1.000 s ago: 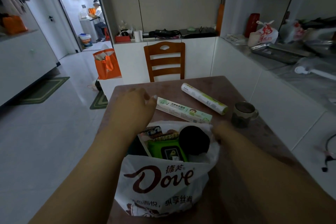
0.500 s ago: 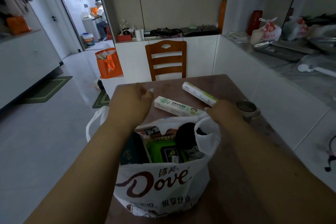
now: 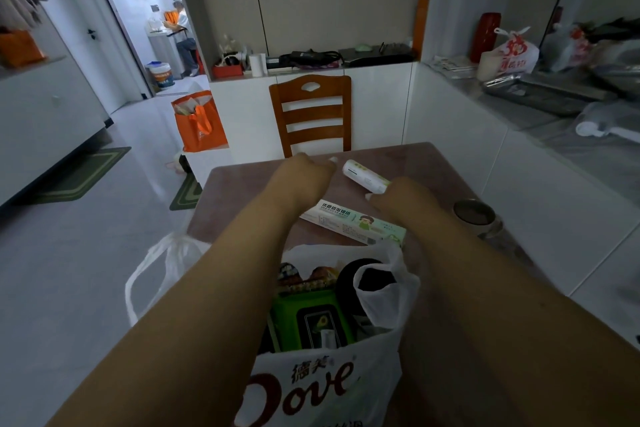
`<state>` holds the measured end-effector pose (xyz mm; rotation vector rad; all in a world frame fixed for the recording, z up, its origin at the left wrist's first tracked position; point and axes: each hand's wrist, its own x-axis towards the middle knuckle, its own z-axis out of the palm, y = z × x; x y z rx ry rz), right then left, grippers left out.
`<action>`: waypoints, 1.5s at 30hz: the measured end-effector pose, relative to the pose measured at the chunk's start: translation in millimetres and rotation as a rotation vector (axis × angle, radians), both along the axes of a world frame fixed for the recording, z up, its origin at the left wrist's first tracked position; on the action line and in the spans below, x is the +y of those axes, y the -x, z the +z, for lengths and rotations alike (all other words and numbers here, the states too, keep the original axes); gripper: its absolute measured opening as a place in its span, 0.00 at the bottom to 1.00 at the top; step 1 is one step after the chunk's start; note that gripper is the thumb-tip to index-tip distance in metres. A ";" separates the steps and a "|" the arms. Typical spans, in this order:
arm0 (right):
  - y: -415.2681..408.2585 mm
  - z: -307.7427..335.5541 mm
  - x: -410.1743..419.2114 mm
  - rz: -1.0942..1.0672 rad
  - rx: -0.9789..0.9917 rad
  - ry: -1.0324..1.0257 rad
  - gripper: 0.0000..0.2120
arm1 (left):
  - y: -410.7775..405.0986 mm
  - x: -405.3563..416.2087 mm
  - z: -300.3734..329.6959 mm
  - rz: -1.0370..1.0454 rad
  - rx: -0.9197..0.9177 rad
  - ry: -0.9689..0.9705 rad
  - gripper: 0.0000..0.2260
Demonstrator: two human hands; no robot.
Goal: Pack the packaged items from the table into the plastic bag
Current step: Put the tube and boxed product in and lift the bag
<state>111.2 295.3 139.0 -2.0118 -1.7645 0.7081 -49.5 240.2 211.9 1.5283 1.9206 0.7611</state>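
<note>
The white Dove plastic bag [image 3: 329, 378] stands open at the table's near edge. Inside it are a green wipes pack [image 3: 311, 319], snack packets and a dark round item [image 3: 349, 282]. Beyond the bag, a long pale-green box [image 3: 349, 220] lies flat on the table. Further back lies a white and green roll package [image 3: 362, 176]. My left hand [image 3: 304, 180] hovers just left of the roll's far end, fingers loosely curled and holding nothing. My right hand [image 3: 401, 196] covers the roll's near right end, and its grip is hidden.
A dark mug [image 3: 473, 215] stands at the table's right. A wooden chair [image 3: 311, 114] is at the far side, and an orange bag [image 3: 199, 121] sits on a low white box to the left. The white counter [image 3: 554, 135] on the right carries trays and bags.
Both hands have let go of the bag's rim and moved forward over the table to the roll package. The bag's handles have dropped loose.
</note>
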 end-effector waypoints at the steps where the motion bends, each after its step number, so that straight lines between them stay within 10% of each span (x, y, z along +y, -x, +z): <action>1: 1.5 -4.4 9.3 0.014 0.003 -0.005 0.27 | -3.5 11.6 -3.3 0.021 -0.075 0.047 0.21; 12: 7.3 -110.0 103.8 0.287 -0.320 0.241 0.27 | 1.1 107.3 -94.7 0.356 -0.620 0.466 0.16; 26: 1.9 -114.2 132.9 0.386 0.258 0.061 0.18 | -6.7 152.1 -161.0 0.550 -0.929 0.507 0.13; 29: -20.0 -122.5 157.4 0.018 -0.096 -0.153 0.27 | -2.4 151.4 -170.5 0.535 -0.936 0.525 0.13; 35: -30.7 -139.8 176.9 0.009 -0.461 0.031 0.40 | 7.0 154.6 -181.4 0.529 -0.950 0.546 0.12; 45: -1.9 -107.1 156.2 0.041 0.450 0.330 0.24 | 3.0 144.4 -160.6 0.438 -0.960 0.456 0.12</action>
